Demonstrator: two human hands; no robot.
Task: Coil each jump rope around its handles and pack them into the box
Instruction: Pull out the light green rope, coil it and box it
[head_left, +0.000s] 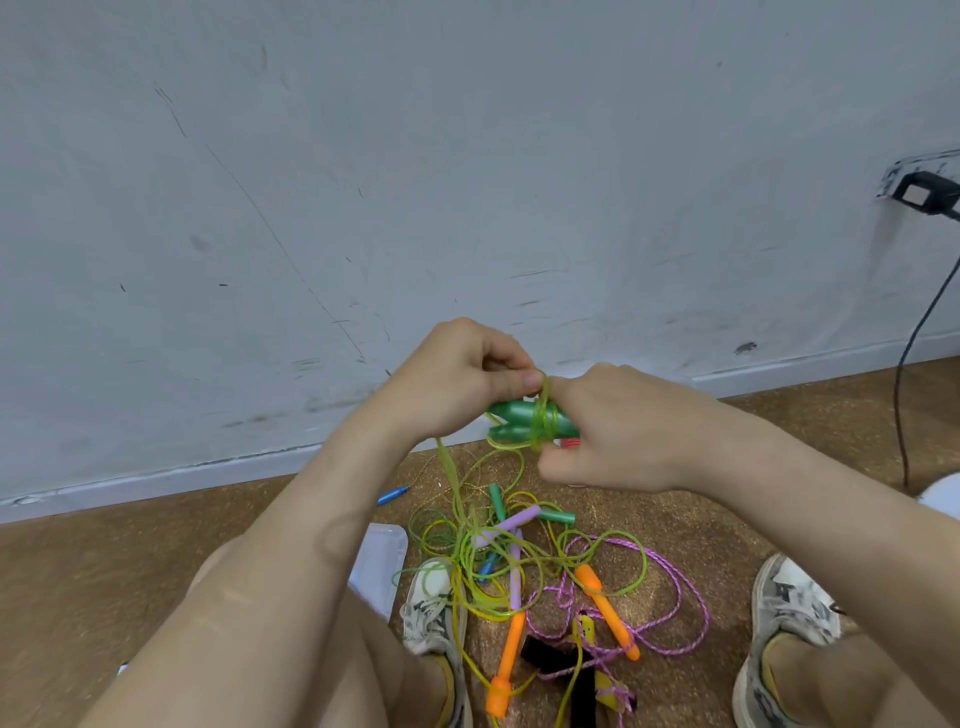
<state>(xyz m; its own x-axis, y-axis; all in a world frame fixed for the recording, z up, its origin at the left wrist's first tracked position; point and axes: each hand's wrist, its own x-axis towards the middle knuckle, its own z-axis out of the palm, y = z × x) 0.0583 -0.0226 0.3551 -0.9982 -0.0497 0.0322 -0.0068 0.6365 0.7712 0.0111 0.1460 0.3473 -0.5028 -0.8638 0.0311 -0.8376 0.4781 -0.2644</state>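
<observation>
Handles (511, 415) in left hand (457, 384), right hand (613, 431), midair

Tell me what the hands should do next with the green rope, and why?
Probably wind another loop. The right hand grips the green handles, the left hand pinches the rope, only a few turns sit on them, and long slack hangs down.

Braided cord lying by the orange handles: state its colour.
The purple braided cord has paler pink flecks; head view.
</observation>
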